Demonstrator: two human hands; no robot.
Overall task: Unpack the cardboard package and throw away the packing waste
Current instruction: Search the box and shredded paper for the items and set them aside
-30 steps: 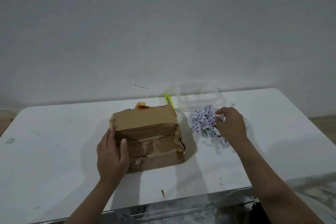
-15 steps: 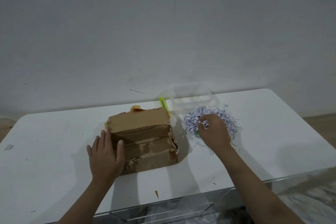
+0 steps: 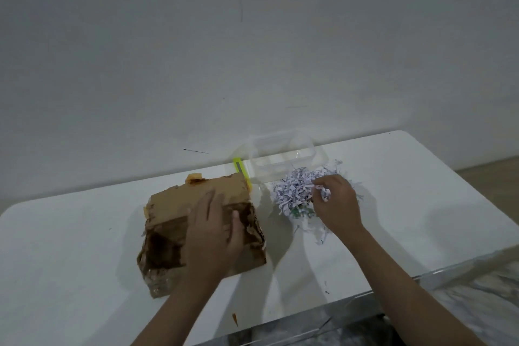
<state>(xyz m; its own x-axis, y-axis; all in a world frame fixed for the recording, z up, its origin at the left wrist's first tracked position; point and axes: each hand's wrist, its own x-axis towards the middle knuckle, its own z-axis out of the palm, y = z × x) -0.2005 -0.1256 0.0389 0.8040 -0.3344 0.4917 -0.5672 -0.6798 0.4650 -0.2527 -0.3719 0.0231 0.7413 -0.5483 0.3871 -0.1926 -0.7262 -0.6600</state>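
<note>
A worn brown cardboard package [image 3: 168, 216] lies on the white table [image 3: 70, 247], its flaps folded over. My left hand [image 3: 213, 230] rests flat on top of it, fingers straight and pointing away from me. To the right lies a heap of white shredded paper [image 3: 295, 191]. My right hand [image 3: 337, 205] is in that heap, fingers curled round a clump of shreds. A clear plastic container [image 3: 283, 157] stands just behind the heap.
A yellow-green utility knife [image 3: 241, 170] lies behind the package, next to the container. A small orange scrap [image 3: 234, 319] sits near the table's front edge. The wall runs close behind the table, and a shiny floor shows at lower right.
My left hand has slid from the package's left side onto its top. My right hand has stayed in the shredded paper, shifting slightly while gathering shreds.
</note>
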